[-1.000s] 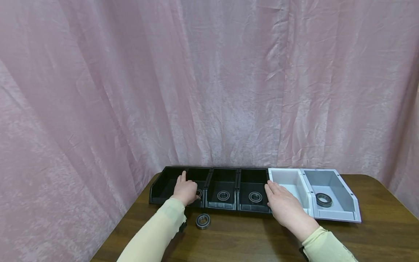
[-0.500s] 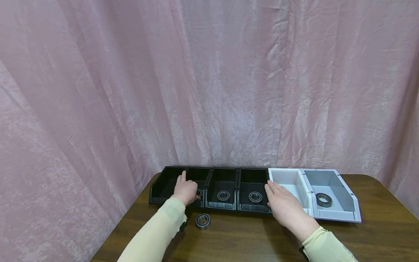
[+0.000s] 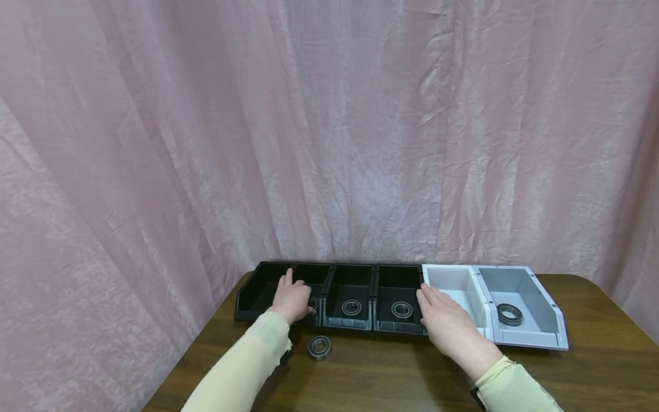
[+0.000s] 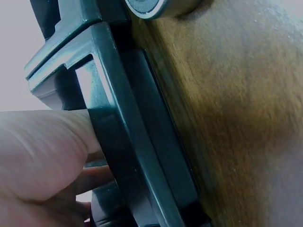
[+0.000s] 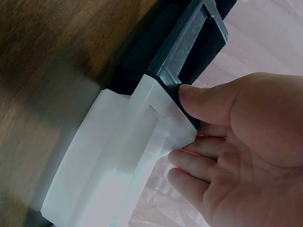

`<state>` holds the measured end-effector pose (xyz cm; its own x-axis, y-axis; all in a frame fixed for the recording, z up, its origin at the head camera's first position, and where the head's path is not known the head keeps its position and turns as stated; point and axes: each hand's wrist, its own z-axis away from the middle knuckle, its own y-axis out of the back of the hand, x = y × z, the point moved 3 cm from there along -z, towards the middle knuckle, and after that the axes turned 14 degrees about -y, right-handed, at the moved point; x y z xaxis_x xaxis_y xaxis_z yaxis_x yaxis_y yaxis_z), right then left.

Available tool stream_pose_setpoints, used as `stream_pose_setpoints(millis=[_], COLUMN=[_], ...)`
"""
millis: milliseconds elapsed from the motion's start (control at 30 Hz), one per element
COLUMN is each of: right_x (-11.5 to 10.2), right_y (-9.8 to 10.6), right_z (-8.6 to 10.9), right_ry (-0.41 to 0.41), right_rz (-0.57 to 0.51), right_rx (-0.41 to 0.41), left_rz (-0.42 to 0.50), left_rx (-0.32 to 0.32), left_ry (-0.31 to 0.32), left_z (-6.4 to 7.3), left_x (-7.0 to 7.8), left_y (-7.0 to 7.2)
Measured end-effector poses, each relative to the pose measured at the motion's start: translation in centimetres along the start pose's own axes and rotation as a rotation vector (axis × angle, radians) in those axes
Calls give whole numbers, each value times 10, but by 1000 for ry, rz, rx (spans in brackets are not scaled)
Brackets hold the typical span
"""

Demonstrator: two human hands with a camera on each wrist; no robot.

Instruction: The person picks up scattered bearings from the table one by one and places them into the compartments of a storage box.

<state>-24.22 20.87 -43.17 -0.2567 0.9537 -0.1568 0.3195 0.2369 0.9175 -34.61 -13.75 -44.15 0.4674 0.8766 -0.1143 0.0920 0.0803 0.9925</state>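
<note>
My left hand [image 3: 292, 301] lies over the second black bin from the left, index and middle fingers stretched toward its back. In the left wrist view, its thumb [image 4: 52, 137] reaches inside the bin's front wall [image 4: 137, 142]. A bearing [image 3: 314, 302] in that bin is partly hidden by the hand. My right hand [image 3: 448, 320] rests where the last black bin [image 3: 399, 280] meets the white bin [image 3: 448, 277]; in the right wrist view its thumb [image 5: 206, 101] touches the black side and the fingers are spread loosely. Single bearings [image 3: 344, 308] lie in the third and fourth black bins.
Another bearing [image 3: 319, 357] lies on the wooden table [image 3: 370, 377] before the bins. At the right end, a light grey bin [image 3: 540, 320] holds a dark bearing [image 3: 509, 323]. The leftmost black bin [image 3: 257, 297] stands beside my left hand. A pink curtain [image 3: 360, 143] hangs behind.
My left forearm has shifted very slightly to the left. The right hand, the bins and the bearings have kept their places.
</note>
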Motion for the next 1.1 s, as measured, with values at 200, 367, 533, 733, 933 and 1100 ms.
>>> stream_pose_setpoints(millis=[200,367,533,733,933,1100], right_x=[-1,0,1,2,1,0], right_y=[0,0,0,1,1,1], right_z=[0,0,0,0,0,0], right_ry=[0,5,0,-3,2,2], right_rz=[12,11,14,12,7,20], right_rx=[-11,11,8,4,10,2], left_rz=[36,29,40,54,58,46], left_rx=[30,67,97,118,159,177], left_ry=[-6,-22,-30,-38,-53,-69], left_z=[4,8,13,18,24,29], left_x=[-2,-2,-1,0,2,5], left_y=[2,4,9,15,22,28])
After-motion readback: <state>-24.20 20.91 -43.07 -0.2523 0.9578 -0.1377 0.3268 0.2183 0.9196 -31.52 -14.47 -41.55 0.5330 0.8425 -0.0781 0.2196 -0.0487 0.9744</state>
